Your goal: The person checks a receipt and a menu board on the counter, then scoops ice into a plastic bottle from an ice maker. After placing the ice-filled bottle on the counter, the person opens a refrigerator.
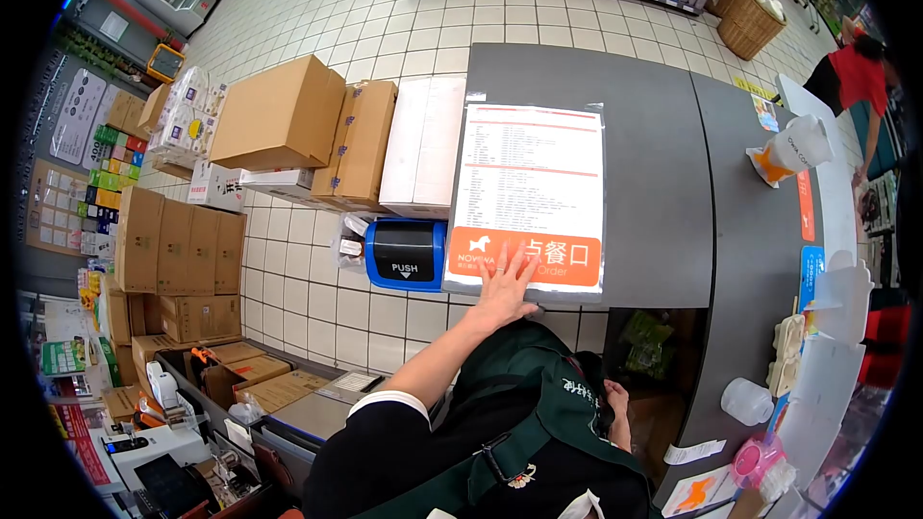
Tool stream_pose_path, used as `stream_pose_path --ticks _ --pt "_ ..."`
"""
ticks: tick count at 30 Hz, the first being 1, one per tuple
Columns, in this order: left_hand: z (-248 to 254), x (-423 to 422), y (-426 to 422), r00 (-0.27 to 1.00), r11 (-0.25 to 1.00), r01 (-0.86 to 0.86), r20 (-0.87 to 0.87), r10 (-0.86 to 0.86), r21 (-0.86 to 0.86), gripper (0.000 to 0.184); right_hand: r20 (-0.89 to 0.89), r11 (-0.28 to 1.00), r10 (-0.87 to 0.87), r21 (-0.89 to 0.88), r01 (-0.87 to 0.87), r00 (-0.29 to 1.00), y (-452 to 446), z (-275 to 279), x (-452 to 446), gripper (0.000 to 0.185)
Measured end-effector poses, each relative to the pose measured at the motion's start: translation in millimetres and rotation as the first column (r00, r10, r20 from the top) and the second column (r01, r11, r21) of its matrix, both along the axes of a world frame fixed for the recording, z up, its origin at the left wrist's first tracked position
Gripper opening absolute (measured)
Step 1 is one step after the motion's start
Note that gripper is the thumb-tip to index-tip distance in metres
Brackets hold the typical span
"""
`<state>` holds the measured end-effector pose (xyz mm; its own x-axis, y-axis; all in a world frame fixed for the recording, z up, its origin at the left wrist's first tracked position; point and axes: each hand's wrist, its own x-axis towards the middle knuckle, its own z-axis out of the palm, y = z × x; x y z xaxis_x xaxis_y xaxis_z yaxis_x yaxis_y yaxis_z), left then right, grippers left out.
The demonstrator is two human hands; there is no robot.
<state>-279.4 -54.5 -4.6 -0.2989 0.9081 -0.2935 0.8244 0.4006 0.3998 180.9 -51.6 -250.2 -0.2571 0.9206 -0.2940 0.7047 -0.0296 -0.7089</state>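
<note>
My left hand (505,290) lies with fingers spread on the lower edge of a laminated menu sheet (531,159). The sheet has rows of small print and an orange band (567,264) at the bottom reading "Order", and it lies flat on the grey counter (654,183). Close to my body, my right hand (617,411) is by the side of my dark green apron (524,423). Its fingers look curled in beside something dark, and what they hold, if anything, is hidden.
A blue-rimmed bin (406,255) marked PUSH stands left of the counter, with cardboard boxes (279,120) behind it. A clear cup (796,146), an egg carton (786,351) and a pink item (758,461) line the right side. A person in red (859,77) is far right.
</note>
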Motion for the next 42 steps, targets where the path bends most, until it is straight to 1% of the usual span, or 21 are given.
stream_pose_path --ticks 3,9,12,15,20,21,22,23,25,26,27,28,30,31,34,36,37,38,39,40,42 --pt "0 0 0 1.0 1.0 -0.003 0.005 0.003 0.012 0.099 -0.013 0.997 -0.037 -0.075 0.036 0.999 -2 -5 5 0.016" --pt "0 0 1 1.0 1.0 0.002 -0.004 -0.002 0.011 0.099 -0.026 0.998 -0.055 -0.028 0.054 0.998 -5 -26 15 0.015" --pt "0 -1 2 1.0 1.0 0.005 -0.004 -0.005 -0.009 0.098 -0.013 0.998 -0.041 -0.05 0.041 0.999 -2 -15 10 0.014" --pt "2 -3 4 1.0 0.999 0.011 -0.003 -0.011 -0.038 0.097 0.001 0.986 -0.087 -0.146 0.086 0.996 -1 -14 8 0.014" --pt "11 -9 9 0.999 0.997 0.037 0.028 -0.035 -0.072 0.093 -0.031 0.999 -0.036 0.018 0.036 0.999 -6 -13 5 0.014" --pt "14 -9 11 1.0 0.999 0.012 0.011 -0.012 -0.043 0.087 -0.027 0.999 -0.034 0.034 0.035 0.999 -6 -10 3 0.014" --pt "15 -9 12 1.0 1.0 -0.013 -0.004 0.013 -0.015 0.081 -0.012 0.996 -0.071 -0.064 0.07 0.997 -6 -5 2 0.014" --pt "13 -7 13 1.0 1.0 -0.009 -0.004 0.009 -0.015 0.081 -0.004 0.99 -0.092 -0.112 0.091 0.996 -6 -1 -1 0.014" --pt "7 2 18 0.998 0.959 0.011 0.05 -0.026 0.282 0.055 0.022 0.976 -0.12 -0.179 0.122 0.993 -8 11 -7 0.015" --pt "8 9 21 0.998 0.96 0.016 0.05 -0.031 0.28 0.055 0.031 0.973 -0.125 -0.192 0.129 0.992 -8 26 -13 0.016" --pt "12 16 24 0.969 0.967 0.07 0.215 -0.125 0.246 0.041 0.04 0.969 -0.131 -0.204 0.136 0.991 -8 43 -20 0.017" --pt "15 24 29 0.903 0.966 0.13 0.376 -0.208 0.222 0.028 0.124 0.99 0.113 0.074 -0.123 0.986 -4 74 -33 0.02" --pt "19 44 35 0.858 0.958 0.21 0.434 -0.276 0.196 0.018 0.271 0.869 0.304 0.314 -0.383 0.913 -9 99 -51 0.024" --pt "24 52 35 0.85 0.943 0.212 0.429 -0.307 0.256 0.018 0.256 0.907 0.281 0.245 -0.343 0.925 -13 98 -51 0.027" --pt "29 64 36 0.815 0.922 0.323 0.434 -0.385 0.212 0.017 0.27 0.895 0.248 0.303 -0.327 0.93 -23 88 -54 0.031" --pt "25 65 37 0.815 0.913 0.355 0.411 -0.409 0.202 0.014 0.238 0.98 0.197 -0.034 -0.195 0.951 -30 20 -15 0.031" --pt "25 65 37 0.818 0.904 0.381 0.387 -0.427 0.193 0.01 0.227 0.972 0.166 -0.205 -0.119 0.96 -32 14 -12 0.031" --pt "25 63 38 0.812 0.9 0.39 0.388 -0.435 0.194 0.01 0.229 0.973 0.156 -0.205 -0.109 0.961 -38 9 -8 0.031" --pt "24 59 40 0.813 0.899 0.394 0.383 -0.438 0.19 0.007 0.296 0.972 0.231 -0.021 -0.235 0.927 -46 4 -6 0.031" --pt "25 55 42 0.814 0.898 0.399 0.378 -0.44 0.186 0.005 0.395 0.922 0.261 0.169 -0.349 0.881 -52 5 -7 0.03" --pt "25 48 42 0.806 0.899 0.391 0.399 -0.437 0.195 0.005 0.4 0.902 0.247 0.237 -0.36 0.883 -64 27 -20 0.028"
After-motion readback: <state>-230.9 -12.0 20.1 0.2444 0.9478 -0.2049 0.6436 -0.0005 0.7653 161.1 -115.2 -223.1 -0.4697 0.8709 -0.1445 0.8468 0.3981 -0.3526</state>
